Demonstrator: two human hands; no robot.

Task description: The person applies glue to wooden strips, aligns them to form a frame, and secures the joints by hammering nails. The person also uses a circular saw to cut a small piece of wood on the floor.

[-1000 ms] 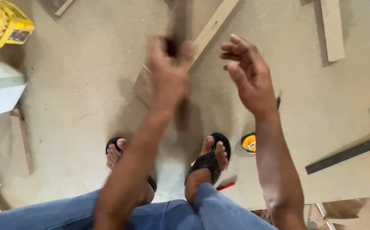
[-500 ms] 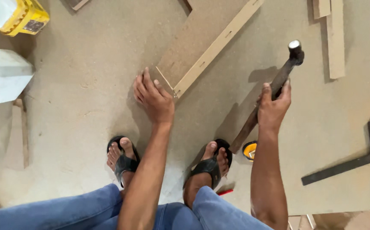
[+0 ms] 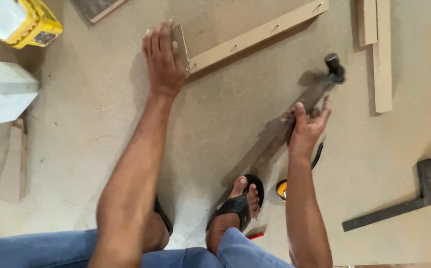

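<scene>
My left hand point(image 3: 163, 62) rests palm down on the corner of a flat brown board point(image 3: 215, 22) that has a thin wooden strip point(image 3: 257, 34) nailed along its edge. My right hand point(image 3: 306, 128) holds the handle of a hammer point(image 3: 320, 89), fingers loosely wrapped, the dark metal head point(image 3: 334, 67) pointing up and away over the floor. The hammer is blurred. Both forearms reach forward from my knees in blue jeans.
My feet in black sandals point(image 3: 243, 203) stand on a dusty floor. A yellow tape measure point(image 3: 281, 189) lies by the right foot. A dark metal square point(image 3: 399, 206) lies right, wood strips point(image 3: 377, 49) upper right, a yellow-and-white container point(image 3: 19, 20) and white block point(image 3: 2, 92) left.
My left hand has slid forward along the board's corner. My right hand has lowered the hammer toward the floor and its grip has loosened.
</scene>
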